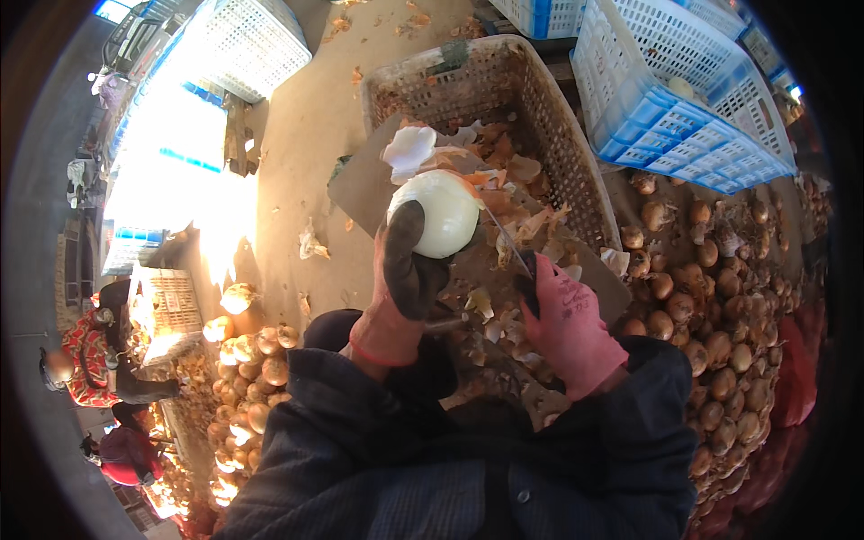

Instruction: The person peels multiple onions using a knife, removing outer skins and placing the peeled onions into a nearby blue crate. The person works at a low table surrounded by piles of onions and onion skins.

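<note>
My left hand, in a pink glove with a black palm, grips a large onion. Most of its visible surface is bare and white, with a strip of orange skin at its upper right. My right hand, gloved alike, is closed around a small knife whose handle it hides. The thin knife blade points up and left, its tip close to the onion's right side. Behind the onion lie loose onion skins in a worn plastic crate. A flat board lies across the crate's near side.
Unpeeled onions are heaped at right, and another onion pile lies at left. A blue-and-white crate stands upper right, holding a pale onion. Sunlit crates stand upper left. Two people work at far left beside a basket.
</note>
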A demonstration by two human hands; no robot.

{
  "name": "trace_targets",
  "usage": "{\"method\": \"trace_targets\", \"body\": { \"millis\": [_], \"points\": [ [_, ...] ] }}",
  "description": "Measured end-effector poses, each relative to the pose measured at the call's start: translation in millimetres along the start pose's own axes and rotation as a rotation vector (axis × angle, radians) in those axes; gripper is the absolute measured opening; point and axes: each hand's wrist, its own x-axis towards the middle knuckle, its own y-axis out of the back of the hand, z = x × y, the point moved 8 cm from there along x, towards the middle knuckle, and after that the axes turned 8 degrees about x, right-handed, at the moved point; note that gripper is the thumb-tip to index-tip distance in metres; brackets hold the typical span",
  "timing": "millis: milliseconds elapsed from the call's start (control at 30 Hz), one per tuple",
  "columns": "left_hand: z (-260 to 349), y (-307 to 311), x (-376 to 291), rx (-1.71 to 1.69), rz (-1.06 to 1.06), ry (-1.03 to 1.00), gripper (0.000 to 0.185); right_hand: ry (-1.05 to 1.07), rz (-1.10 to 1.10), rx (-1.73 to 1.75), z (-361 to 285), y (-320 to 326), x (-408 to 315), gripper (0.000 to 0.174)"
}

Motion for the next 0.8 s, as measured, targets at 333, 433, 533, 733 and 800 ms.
{"method": "trace_targets", "body": {
  "millis": [333, 433, 533, 733, 800],
  "points": [
    [19.0, -11.0, -4.4, 0.283, 0.104, -0.035, 0.046, 0.015, -0.074, 0.044, -0.3, 13.4, 1.0, 0.038],
    [24.1, -12.1, -6.0, 0.405, 0.096, 0.042, 0.047, 0.050, -0.062, 0.079, 3.5, 16.9, 1.1, 0.039],
    [18.8, -11.7, -5.1, 0.332, 0.091, -0.001, 0.047, 0.087, 0.038, 0.115, -4.6, 7.5, -10.5, 0.037],
    [14.0, -1.3, -4.7, 0.419, 0.146, 0.007, 0.049, 0.158, 0.025, 0.089, -2.5, 10.4, -4.5, 0.026],
    [14.8, 0.3, -5.4, 0.437, 0.116, -0.001, 0.048, 0.195, -0.054, 0.120, 0.4, 22.8, 4.6, 0.022]
  ]
}}
